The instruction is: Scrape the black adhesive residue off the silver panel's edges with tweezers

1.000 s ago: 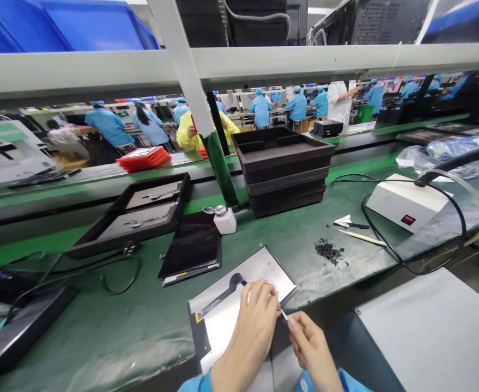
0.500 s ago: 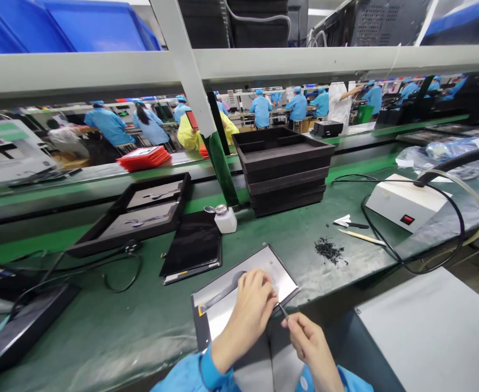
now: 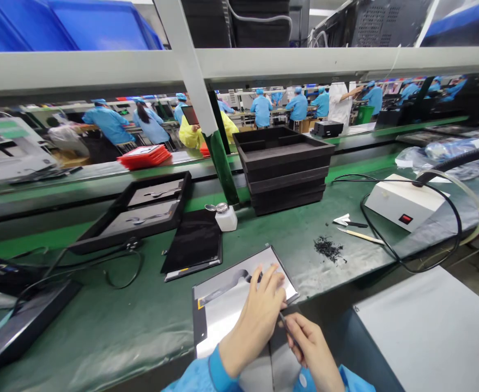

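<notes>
A flat display panel lies silvery back up at the bench's front edge, its near side reaching past the edge. A dark flex cable with a yellow-edged end runs across it. My left hand lies on the panel's right part with fingers spread, covering part of the cable. Just right of it, my right hand is closed on thin dark tweezers, whose tip is at the panel's near right edge, by my left hand. Whether the tip touches the panel is hidden.
Stacked dark panels and a white dispenser bottle stand behind. Black trays are piled at the back. Black scraps, a yellow-handled knife and a white box with cables lie right. Co-workers sit beyond.
My left hand has gone from bunched fingertips to spread fingers lying on the panel, shifting slightly right. My right hand stays close by with the tweezers, their tip a little lower.
</notes>
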A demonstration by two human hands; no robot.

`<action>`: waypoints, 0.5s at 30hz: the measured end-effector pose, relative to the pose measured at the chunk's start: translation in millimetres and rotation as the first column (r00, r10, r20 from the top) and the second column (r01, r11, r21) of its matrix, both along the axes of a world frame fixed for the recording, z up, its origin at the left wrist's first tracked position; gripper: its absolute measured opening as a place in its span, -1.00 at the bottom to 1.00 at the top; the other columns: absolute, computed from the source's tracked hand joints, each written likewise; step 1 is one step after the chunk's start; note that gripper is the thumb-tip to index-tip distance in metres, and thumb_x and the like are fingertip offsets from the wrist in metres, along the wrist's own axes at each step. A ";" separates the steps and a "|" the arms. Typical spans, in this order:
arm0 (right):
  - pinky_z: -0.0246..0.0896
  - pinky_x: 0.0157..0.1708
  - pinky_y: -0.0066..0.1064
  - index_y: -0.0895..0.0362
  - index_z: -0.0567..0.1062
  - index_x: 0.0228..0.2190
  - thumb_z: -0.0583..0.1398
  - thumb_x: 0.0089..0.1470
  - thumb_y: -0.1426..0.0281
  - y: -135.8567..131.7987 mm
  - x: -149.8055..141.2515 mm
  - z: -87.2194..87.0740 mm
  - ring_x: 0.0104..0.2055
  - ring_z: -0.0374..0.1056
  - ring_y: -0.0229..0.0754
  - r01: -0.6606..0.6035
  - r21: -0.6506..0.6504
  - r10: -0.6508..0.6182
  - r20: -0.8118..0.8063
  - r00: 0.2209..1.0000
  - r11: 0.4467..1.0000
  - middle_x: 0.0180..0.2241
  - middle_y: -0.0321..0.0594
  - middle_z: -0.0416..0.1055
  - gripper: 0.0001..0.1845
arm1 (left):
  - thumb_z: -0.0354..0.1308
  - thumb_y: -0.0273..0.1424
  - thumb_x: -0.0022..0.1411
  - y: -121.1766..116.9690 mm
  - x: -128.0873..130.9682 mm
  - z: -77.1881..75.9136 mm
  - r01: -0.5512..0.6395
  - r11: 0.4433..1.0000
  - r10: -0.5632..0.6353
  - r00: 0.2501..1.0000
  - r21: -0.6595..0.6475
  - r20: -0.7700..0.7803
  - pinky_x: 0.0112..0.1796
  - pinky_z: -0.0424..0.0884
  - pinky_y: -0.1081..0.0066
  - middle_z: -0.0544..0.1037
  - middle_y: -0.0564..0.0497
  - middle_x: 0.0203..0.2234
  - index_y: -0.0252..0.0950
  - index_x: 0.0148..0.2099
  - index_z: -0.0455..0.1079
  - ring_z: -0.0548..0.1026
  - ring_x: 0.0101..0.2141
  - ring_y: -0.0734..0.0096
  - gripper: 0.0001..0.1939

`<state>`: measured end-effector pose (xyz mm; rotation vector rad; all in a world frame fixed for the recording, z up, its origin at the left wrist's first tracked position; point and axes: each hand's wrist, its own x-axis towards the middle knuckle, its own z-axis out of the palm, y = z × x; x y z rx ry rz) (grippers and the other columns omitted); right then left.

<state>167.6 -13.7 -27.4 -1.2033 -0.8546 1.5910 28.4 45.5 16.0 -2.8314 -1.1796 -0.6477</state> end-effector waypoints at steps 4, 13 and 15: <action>-0.44 -0.69 -0.51 0.11 0.40 -0.49 0.24 -0.19 -0.30 -0.3 -2.3 0.6 -0.69 -0.29 -0.42 0.009 -0.034 -0.011 -0.031 0.999 0.999 -0.73 -0.57 -0.09 -0.31 | 0.03 -0.60 0.26 12.3 -5.7 13.9 -0.014 0.998 0.017 0.998 -0.057 0.055 0.13 0.26 -0.08 0.47 -0.09 -0.10 -0.23 -0.24 0.28 0.33 0.15 0.08 -0.85; -0.44 -0.69 -0.47 0.14 0.45 -0.44 0.18 -0.12 -0.31 0.4 3.0 -3.7 -0.70 -0.26 -0.42 -0.050 0.039 0.047 0.064 0.997 0.998 -0.70 -0.52 0.02 -0.28 | -0.04 -0.33 0.46 -36.1 -44.2 -25.8 -0.119 0.986 0.101 0.984 0.118 0.149 0.11 0.39 0.07 0.43 -0.22 0.14 -0.33 0.30 0.15 0.37 0.18 0.07 -0.57; -0.40 -0.69 -0.47 0.15 0.46 -0.47 0.14 -0.06 -0.30 0.7 4.2 -8.8 -0.69 -0.24 -0.40 -0.048 0.069 0.042 0.089 0.995 0.996 -0.73 -0.53 -0.02 -0.29 | -0.07 -0.37 0.47 -44.4 -45.5 -36.4 -0.137 0.978 0.118 0.985 0.156 0.123 0.11 0.40 0.08 0.40 -0.22 0.18 -0.34 0.38 0.04 0.32 0.22 0.06 -0.50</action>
